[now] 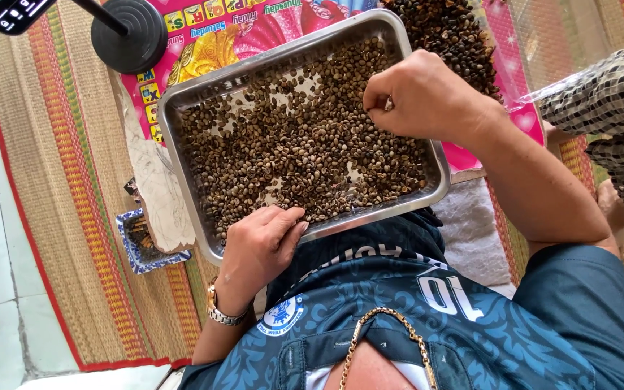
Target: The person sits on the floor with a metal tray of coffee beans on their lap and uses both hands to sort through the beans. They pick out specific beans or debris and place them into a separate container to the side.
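A person sits on a striped mat (52, 217) with a steel tray (182, 94) in front of the knees. The tray holds a thin layer of small brown beans (290, 152), with bare metal showing through in patches near 12 and 5 o'clock.

The left hand (258, 249) rests on the tray's near rim at about 7 o'clock, fingers curled over the edge and flat on the beans; its grip is loose and half open, holding the rim more than closing on anything. The right hand (417, 94) hovers over the tray at 2 o'clock, thumb and fingertips pinched together. Something small seems caught in that pinch, probably a bean, though I cannot tell for sure.

The beans look light, hard and dry, likely to roll and scatter, so they seem best picked singly with fingertips or swept in a heap. The tray looks stiff and thin, and its rolled rim seems the place to hold it.

Beyond the tray at 1 o'clock lies a darker pile (449, 32) of rougher husks on a pink printed sheet (204, 29). At 8 o'clock sits a small blue-patterned dish (130, 249) with dark scraps in it. A black round stand base (130, 32) sits at 11 o'clock.
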